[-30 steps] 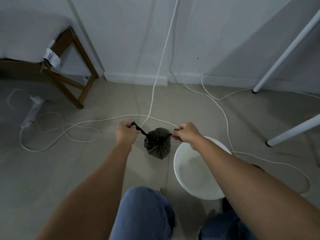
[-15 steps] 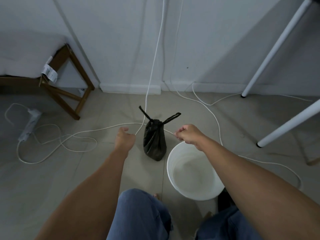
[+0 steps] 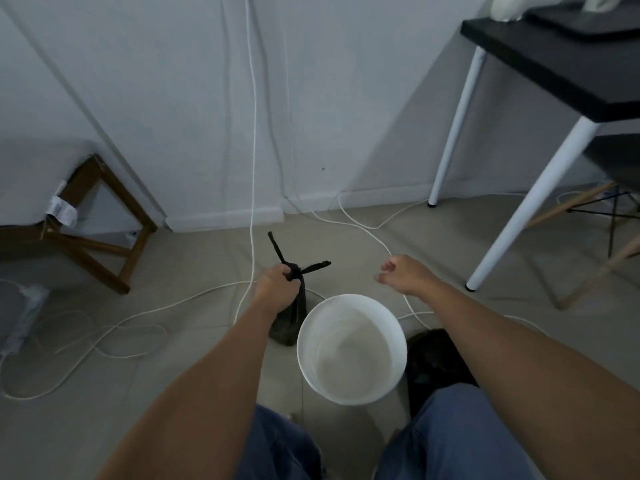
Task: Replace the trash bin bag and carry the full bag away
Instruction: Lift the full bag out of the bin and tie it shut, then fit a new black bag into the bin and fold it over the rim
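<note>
Grips tied trash bag (image 3: 289, 327) beside white bin (image 3: 349, 358) in left hand (image 3: 277, 289), right hand (image 3: 405, 273) slack, empty; could snag cable (image 3: 254, 150) seemingly just behind bin.

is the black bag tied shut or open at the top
Tied shut: the black bag has its neck knotted, with two tails sticking out above the left hand that grips it.

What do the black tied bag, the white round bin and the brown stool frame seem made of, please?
Black tied bag: probably thin plastic film; it creases and its twisted ends stand stiff. White round bin: likely smooth plastic, with a soft sheen inside; painted metal is possible. Brown stool frame: apparently stained wood, square-cut and matte.
</note>
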